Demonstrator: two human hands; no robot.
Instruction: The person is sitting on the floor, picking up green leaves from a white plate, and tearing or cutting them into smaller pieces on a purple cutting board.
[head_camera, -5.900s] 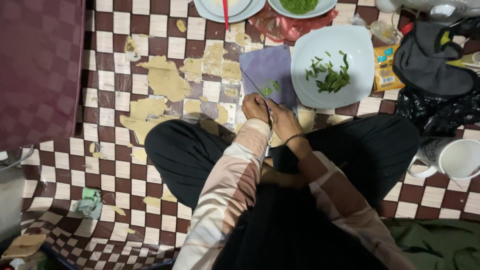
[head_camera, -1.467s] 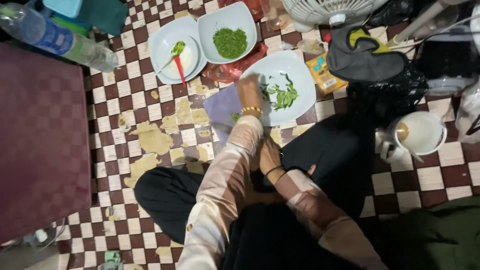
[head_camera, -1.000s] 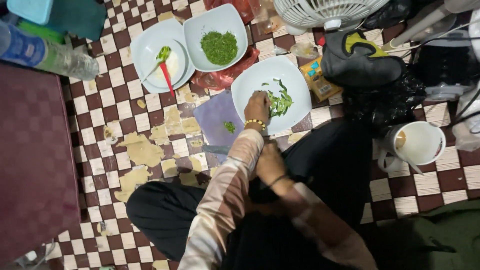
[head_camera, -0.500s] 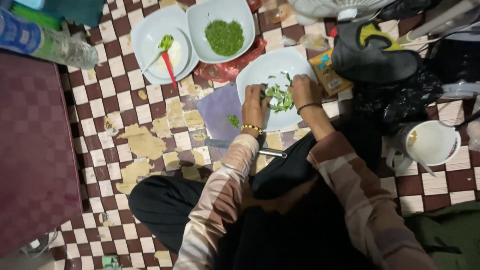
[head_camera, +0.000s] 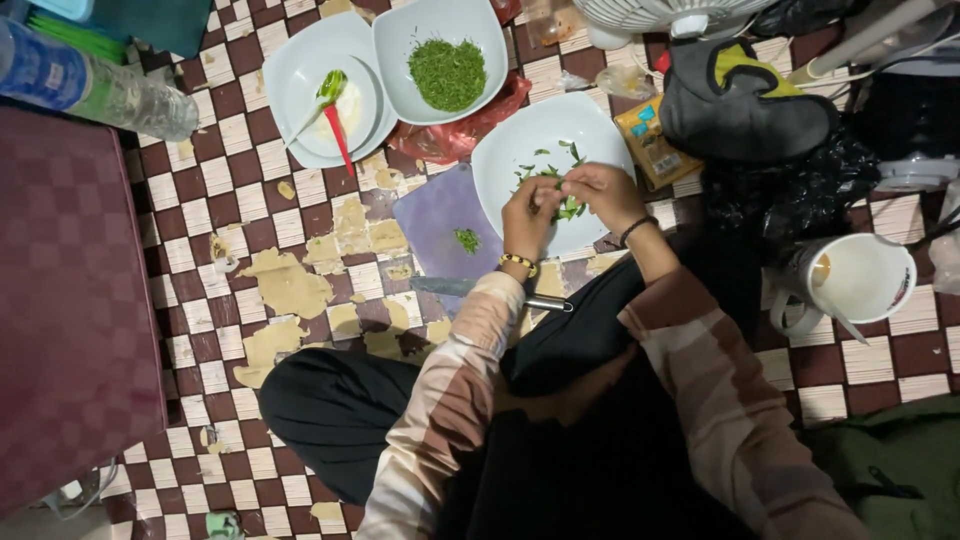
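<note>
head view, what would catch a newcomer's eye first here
Both hands meet over the big white bowl at centre: the left hand and right hand pinch green leaves above it. Behind them a second bowl holds a heap of chopped greens. Nearer the person, a purple cutting board and a knife lie on the worn checkered floor.

Hands (head_camera: 570, 205) on greens (head_camera: 562, 196) in bowl (head_camera: 510, 150)
</note>
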